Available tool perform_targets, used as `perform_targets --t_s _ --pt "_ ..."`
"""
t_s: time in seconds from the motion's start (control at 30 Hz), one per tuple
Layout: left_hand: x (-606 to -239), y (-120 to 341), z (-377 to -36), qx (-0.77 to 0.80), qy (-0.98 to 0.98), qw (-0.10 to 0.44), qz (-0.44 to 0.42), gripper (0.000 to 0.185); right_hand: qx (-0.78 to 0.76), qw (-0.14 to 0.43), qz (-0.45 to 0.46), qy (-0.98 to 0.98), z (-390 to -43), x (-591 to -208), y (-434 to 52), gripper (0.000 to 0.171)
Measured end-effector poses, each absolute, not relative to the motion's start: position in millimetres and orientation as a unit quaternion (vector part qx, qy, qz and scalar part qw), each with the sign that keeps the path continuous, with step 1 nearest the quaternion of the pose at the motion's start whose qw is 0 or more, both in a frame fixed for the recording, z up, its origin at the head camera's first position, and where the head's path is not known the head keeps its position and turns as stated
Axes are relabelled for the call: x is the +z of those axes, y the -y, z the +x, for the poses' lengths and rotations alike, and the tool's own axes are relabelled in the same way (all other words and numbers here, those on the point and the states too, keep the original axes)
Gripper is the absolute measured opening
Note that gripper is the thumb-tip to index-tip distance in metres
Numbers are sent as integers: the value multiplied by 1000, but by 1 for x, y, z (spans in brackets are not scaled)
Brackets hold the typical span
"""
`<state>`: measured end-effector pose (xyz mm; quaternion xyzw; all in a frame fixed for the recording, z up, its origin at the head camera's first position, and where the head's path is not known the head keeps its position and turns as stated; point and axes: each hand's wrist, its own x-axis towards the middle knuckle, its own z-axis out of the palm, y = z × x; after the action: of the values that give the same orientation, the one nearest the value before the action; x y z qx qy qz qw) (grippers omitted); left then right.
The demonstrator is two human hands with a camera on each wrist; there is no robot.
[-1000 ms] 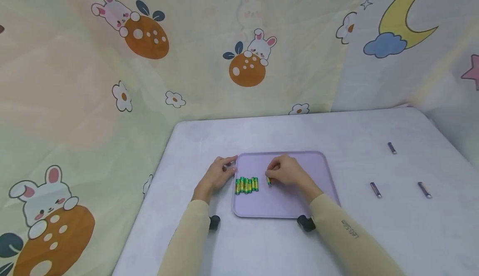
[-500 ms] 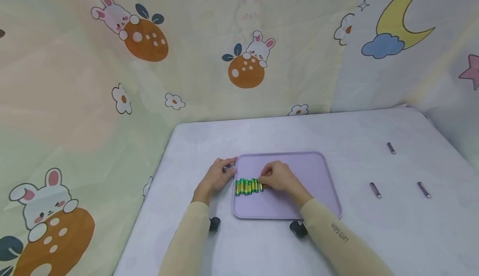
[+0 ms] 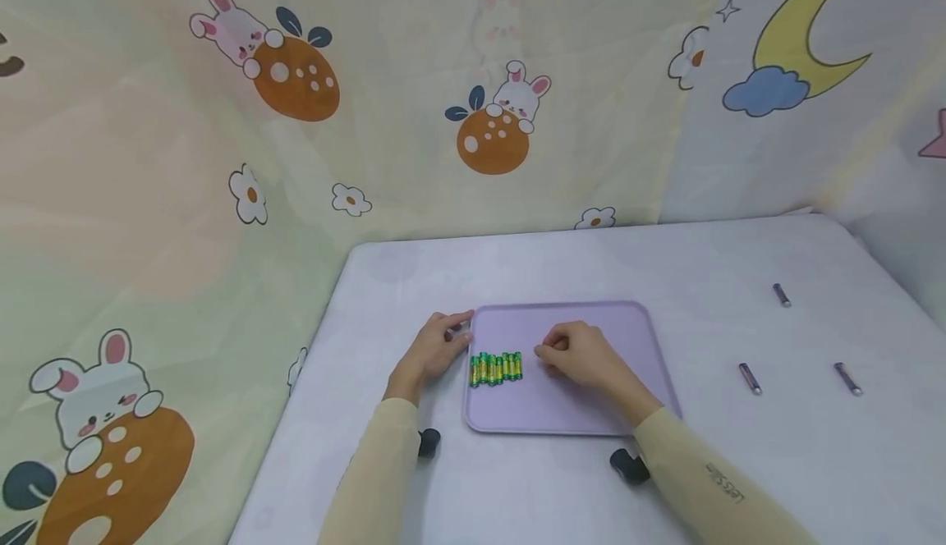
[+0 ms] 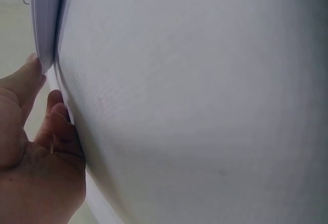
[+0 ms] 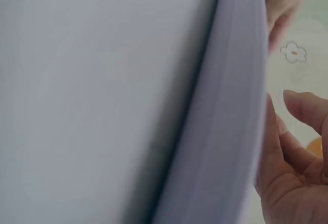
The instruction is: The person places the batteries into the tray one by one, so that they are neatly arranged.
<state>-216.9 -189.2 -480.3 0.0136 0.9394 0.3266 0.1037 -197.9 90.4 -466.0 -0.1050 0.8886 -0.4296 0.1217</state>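
Observation:
On the left part of the lilac tray (image 3: 532,414), several green-and-yellow batteries (image 3: 496,369) stand side by side in a row, lying lengthwise toward the person. My right hand (image 3: 584,354) hovers over the tray just right of the row, fingers loosely bent. The right wrist view shows that hand's thumb (image 5: 302,106) apart from the fingers, with nothing between them. Outside the tray's left edge rests my left hand (image 3: 432,346), its fingertips at the rim. In the left wrist view a fingertip (image 4: 32,62) touches the tray's side (image 4: 45,19), and the other fingers bend loosely.
Three dark purple batteries lie apart on the white tabletop to the right: a far one (image 3: 782,295), a nearer one (image 3: 750,378) and one farther right (image 3: 847,378). Behind the table hangs a cloth (image 3: 414,118) printed with rabbits.
My right hand brought a green battery left to the end of the row, let go of it and drew back to the right. The left hand stays at the tray's edge.

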Motion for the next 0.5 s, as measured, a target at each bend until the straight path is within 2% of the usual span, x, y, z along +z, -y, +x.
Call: perform_targets --t_s 0.2,0.33,0.5 --pt "-478 188 -217 325 -940 102 11 49 -439 95 -121 -885 -194 -462 -130 19" --pt "-477 188 -216 325 -940 103 6 48 -457 101 -138 -873 -192 -461 -151 19" --pt "-477 187 -215 326 -939 104 9 49 -469 106 -138 -866 -185 -458 -171 29"
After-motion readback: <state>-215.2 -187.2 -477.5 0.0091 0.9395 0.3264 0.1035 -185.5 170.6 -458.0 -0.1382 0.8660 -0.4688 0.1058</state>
